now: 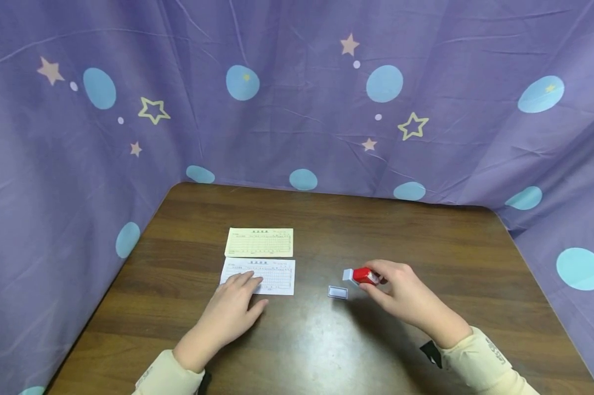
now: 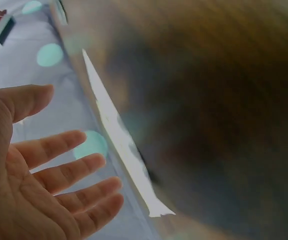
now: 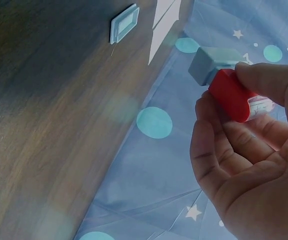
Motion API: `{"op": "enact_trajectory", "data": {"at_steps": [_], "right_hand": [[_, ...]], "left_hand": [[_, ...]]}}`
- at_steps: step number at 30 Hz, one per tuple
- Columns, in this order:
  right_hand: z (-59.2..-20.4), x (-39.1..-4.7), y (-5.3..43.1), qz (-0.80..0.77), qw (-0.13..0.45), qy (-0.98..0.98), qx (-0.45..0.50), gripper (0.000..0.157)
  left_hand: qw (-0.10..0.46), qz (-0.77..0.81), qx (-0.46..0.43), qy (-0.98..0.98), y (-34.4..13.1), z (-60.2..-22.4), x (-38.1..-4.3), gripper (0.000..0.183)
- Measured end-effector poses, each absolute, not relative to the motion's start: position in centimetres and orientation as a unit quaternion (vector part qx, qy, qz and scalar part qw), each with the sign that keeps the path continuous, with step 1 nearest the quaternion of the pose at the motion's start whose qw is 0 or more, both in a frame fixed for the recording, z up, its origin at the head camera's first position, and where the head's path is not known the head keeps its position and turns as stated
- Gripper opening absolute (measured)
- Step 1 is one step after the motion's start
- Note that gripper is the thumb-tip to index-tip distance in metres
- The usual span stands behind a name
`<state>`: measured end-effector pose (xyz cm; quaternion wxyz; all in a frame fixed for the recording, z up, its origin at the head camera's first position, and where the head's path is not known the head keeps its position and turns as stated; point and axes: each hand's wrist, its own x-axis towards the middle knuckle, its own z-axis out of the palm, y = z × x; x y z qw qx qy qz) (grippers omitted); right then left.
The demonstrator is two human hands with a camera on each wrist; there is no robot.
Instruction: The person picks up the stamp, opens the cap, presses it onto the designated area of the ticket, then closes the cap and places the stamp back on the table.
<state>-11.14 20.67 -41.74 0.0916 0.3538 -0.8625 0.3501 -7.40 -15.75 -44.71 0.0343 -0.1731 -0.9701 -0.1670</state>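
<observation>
Across the far bench (image 1: 400,227), I can pass between the yellow slip (image 1: 259,243) and the curtain (image 1: 297,137). A second lane separates the white slip (image 1: 279,278) from the small rectangular piece (image 1: 338,292). The left hand (image 1: 228,312), over the white slip, blocks the near left; the right hand (image 1: 407,291), holding the red stamp (image 1: 363,275), blocks the right.

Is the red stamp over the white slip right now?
No, the right hand holds the red stamp off to the right of the white slip, above the brown table.
</observation>
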Motion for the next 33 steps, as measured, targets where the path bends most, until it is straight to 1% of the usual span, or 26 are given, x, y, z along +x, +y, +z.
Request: {"op": "enact_trajectory", "data": {"at_steps": [13,17,23,33], "right_hand": [[-41.6,-10.9,20.7,0.337,0.089,-0.872,0.344,0.025],[-41.8,-11.0,20.8,0.339,0.093,-0.870,0.346,0.025],[-41.9,-11.0,20.7,0.343,0.095,-0.867,0.349,0.024],[-41.5,-11.0,20.6,0.338,0.091,-0.872,0.343,0.024]], "left_hand": [[0.006,-0.177,-0.162,-0.971,-17.5,-46.2,-7.7,0.048],[0.008,-0.176,-0.171,-0.969,-17.6,-46.2,-7.8,0.046],[-0.005,-0.163,-0.179,-0.970,-17.6,-46.4,-7.9,0.044],[-0.020,-0.153,-0.191,-0.969,-16.6,-46.3,-6.6,0.049]]}}
